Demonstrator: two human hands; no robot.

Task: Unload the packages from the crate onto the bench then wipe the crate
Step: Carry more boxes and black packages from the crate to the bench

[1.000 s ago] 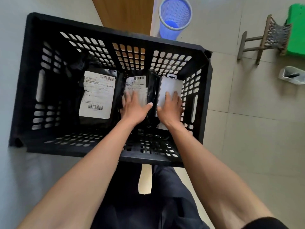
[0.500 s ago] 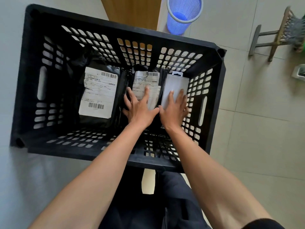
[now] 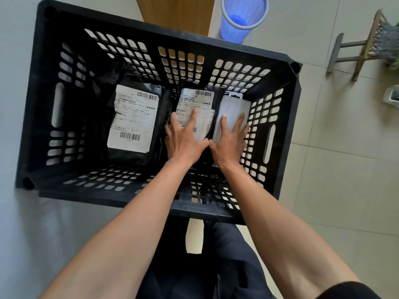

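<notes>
A black slatted plastic crate [image 3: 38, 104] stands on the pale bench [image 3: 15, 234] in front of me. Three packages lie on its floor. A large black bag with a white shipping label [image 3: 133, 119] is at the left. A smaller black labelled bag [image 3: 194, 100] is in the middle, and my left hand [image 3: 183, 139] rests on it with fingers spread flat. A white box [image 3: 233, 108] leans by the right wall, under the spread fingers of my right hand [image 3: 228, 141]. Both thumbs touch between the two packages.
A blue mesh waste bin [image 3: 241, 18] stands on the tiled floor beyond the crate. A small wooden stool [image 3: 362, 46] lies at the far right, and a white container [image 3: 391, 96] sits at the right edge. A wooden panel [image 3: 177, 14] is behind the crate.
Both hands have slid a little farther over the middle bag and the white box, with fingers spreading wider. The camera has tilted slightly, shifting the crate in view.
</notes>
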